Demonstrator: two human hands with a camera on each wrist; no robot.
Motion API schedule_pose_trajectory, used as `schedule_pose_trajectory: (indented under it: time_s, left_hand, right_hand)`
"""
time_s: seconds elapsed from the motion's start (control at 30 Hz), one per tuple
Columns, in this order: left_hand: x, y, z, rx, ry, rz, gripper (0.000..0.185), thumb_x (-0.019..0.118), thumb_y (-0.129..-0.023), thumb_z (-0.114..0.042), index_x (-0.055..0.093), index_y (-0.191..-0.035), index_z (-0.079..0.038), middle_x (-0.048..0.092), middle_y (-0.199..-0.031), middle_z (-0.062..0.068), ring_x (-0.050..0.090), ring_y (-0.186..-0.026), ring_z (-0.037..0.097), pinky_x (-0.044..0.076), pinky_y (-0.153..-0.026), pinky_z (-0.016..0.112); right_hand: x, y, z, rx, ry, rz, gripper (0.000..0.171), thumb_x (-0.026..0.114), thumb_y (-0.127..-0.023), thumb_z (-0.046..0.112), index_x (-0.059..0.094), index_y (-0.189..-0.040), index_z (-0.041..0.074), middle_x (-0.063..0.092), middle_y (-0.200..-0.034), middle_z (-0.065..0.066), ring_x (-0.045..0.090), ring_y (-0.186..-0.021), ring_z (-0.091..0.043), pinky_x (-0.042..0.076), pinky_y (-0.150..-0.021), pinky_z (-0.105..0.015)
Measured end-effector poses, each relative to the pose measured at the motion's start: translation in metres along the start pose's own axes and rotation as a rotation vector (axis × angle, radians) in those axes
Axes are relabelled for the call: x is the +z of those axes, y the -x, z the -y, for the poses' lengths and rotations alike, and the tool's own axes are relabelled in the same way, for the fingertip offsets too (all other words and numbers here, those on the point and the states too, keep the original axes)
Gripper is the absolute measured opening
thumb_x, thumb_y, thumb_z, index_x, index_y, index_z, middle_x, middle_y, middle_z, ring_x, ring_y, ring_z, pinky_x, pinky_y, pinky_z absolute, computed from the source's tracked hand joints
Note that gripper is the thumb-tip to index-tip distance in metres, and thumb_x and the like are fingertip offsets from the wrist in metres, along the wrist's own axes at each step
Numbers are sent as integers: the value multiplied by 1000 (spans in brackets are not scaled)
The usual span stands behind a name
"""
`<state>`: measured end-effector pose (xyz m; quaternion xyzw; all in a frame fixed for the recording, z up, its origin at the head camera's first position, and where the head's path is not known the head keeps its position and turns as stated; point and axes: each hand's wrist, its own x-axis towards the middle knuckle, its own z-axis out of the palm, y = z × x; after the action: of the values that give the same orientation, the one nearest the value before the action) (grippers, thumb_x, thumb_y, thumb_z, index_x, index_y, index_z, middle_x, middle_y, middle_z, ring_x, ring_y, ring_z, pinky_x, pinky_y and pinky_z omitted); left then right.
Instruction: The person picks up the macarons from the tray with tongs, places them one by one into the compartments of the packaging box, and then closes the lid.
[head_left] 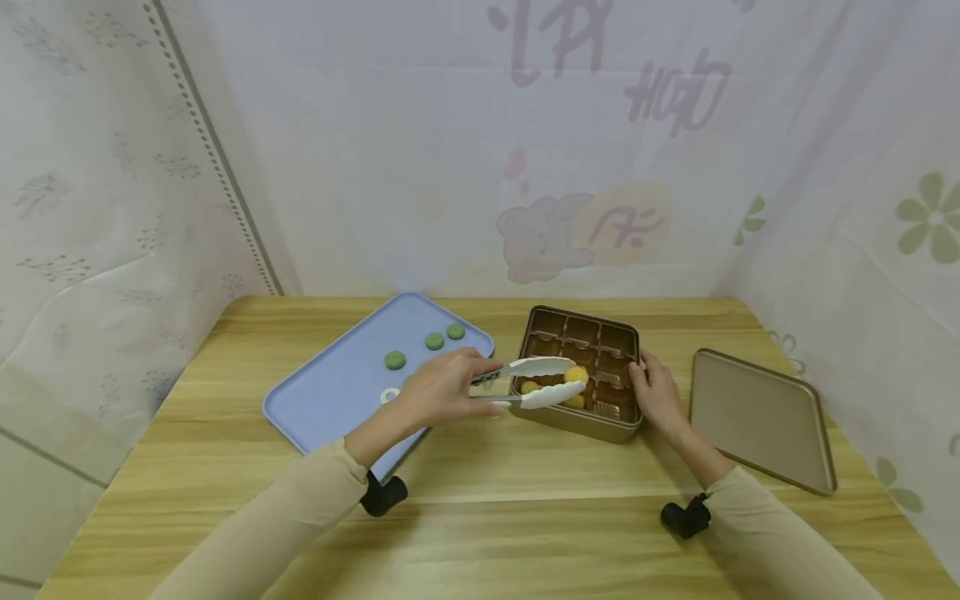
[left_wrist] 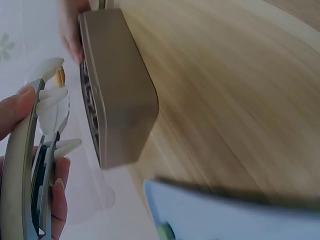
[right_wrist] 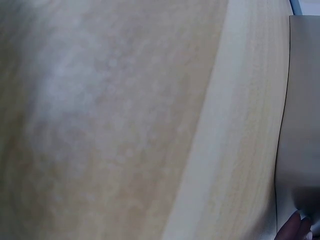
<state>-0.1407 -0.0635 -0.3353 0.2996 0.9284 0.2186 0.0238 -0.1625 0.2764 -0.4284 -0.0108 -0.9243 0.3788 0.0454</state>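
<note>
Nearest the camera, low in the head view, two sleeved forearms reach up over the wooden surface (head_left: 480, 500). Left of centre, the left hand (head_left: 438, 390) curls its fingers round a pair of white-tipped tongs (head_left: 525, 382); this grip is pressed on the handles, and the tong tips pinch a small yellow ball (head_left: 576, 375) just above the front cells of the gold tin (head_left: 581, 421). Right of centre, the right hand (head_left: 658, 392) holds the tin's right wall, its fingers curled over the rim; how hard it presses I cannot tell. In the right wrist view only a fingertip shows at the lower right corner, beside the tin's side.

To do this step well, I judge that the squeeze on the tongs should stay even and light, since the ball looks soft and round and could slip or dent. The tips should come straight down over one cell, clear of the dividers, while the right hand steadies the tin against sliding.

Further up and left lies the blue tray (head_left: 330, 392), with three green discs (head_left: 434, 341) near its far end and a white ring (head_left: 389, 396) partly hidden by the left hand. At the right of the frame lies the tin's flat lid (head_left: 757, 417), well apart from the tin. A patterned curtain (head_left: 480, 150) closes the background.
</note>
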Motion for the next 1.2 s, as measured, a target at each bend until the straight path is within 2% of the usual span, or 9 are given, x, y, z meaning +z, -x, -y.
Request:
schedule_pose_trajectory:
  time_s: [0.13, 0.27, 0.37, 0.53, 0.73, 1.0, 1.2]
  left_hand:
    - [9, -13, -11, 2, 14, 37, 61, 82, -77, -35, 64, -130, -10, 63, -95, 5, 44, -67, 12, 33, -56, 20]
    - [17, -23, -19, 7, 7, 54, 60, 81, -78, -37, 65, -130, -12, 69, -110, 6, 51, -70, 11, 39, -58, 21]
    - [21, -30, -25, -9, 5, 77, 62, 82, -77, -37, 64, -131, -14, 69, -112, 7, 52, -73, 12, 41, -59, 23]
    - [25, -38, -33, -46, -26, 119, 64, 81, -77, -42, 62, -134, -18, 67, -118, 4, 52, -79, 11, 42, -61, 24]
    - [29, -44, -38, -44, -38, 144, 63, 80, -78, -43, 62, -133, -19, 67, -116, 4, 48, -70, 10, 39, -57, 23]
    - [30, -47, -41, -43, -39, 155, 62, 80, -78, -43, 64, -132, -19, 65, -128, 3, 50, -80, 11, 37, -56, 22]
    - [30, -50, -42, -55, -27, 177, 62, 80, -78, -43, 63, -132, -18, 62, -136, 4, 48, -74, 11, 33, -51, 21]
  right_hand:
    - [1, 1, 0, 4, -11, 6, 52, 32, -107, 20, 28, -147, -13, 56, -118, -38, 57, -107, -48, 45, -93, -58]
    - [0, 2, 1, 22, -7, 11, 52, 32, -107, 21, 27, -148, -12, 51, -123, -38, 51, -113, -49, 41, -96, -60]
    - [0, 2, 2, 16, -9, 10, 52, 32, -107, 20, 27, -148, -12, 51, -126, -38, 51, -116, -49, 41, -97, -60]
    - [0, 2, 2, -14, -4, 1, 51, 32, -107, 19, 29, -147, -13, 55, -123, -39, 56, -110, -49, 45, -94, -59]
    - [0, 2, 2, -11, 6, -3, 51, 32, -107, 19, 29, -147, -13, 56, -119, -38, 57, -107, -48, 44, -93, -58]
    - [0, 2, 1, -16, -2, -2, 51, 32, -107, 18, 29, -147, -13, 54, -123, -39, 57, -109, -49, 44, -95, -59]
    - [0, 1, 1, -26, -8, -4, 50, 31, -107, 17, 29, -146, -14, 53, -126, -40, 58, -110, -50, 44, -97, -59]
